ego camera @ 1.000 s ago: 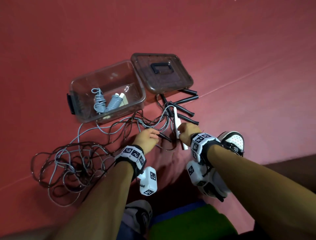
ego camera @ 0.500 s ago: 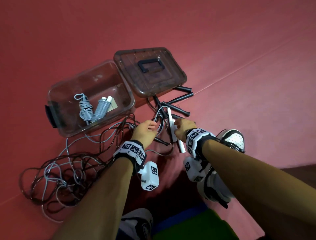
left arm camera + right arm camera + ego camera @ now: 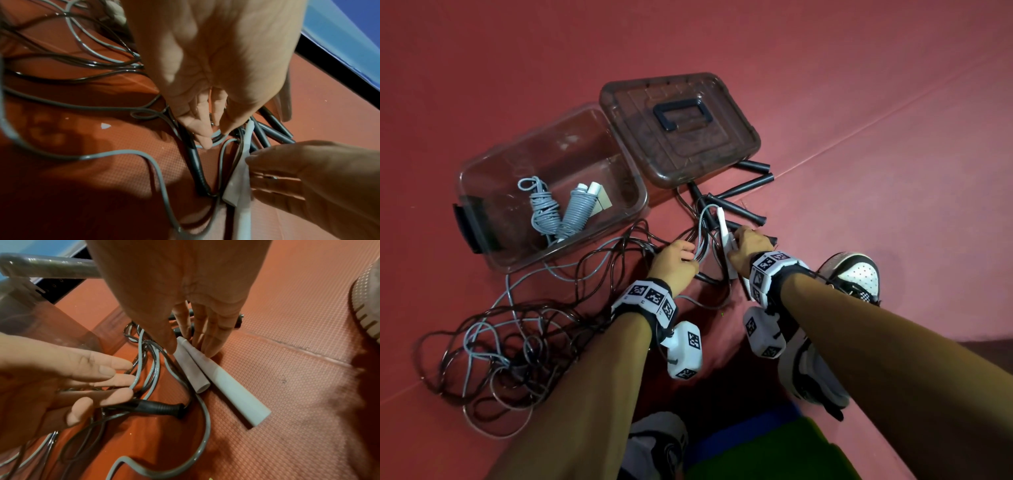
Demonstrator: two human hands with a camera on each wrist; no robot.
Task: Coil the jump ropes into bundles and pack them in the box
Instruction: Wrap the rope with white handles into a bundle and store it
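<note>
The clear box (image 3: 482, 192) stands open on the red floor (image 3: 859, 102); 1 coiled grey rope bundle (image 3: 558, 212) lies inside it. Its lid (image 3: 678, 150) rests against the box's right side. Below the box spreads a tangle of grey and black ropes (image 3: 493, 342). Right of the box, the left hand (image 3: 676, 260) has relaxed fingers hooked among cords, and the right hand (image 3: 748, 245) pinches 2 white handles (image 3: 216, 378) between thumb and fingers. Black handles (image 3: 743, 205) lie below the lid.
</note>
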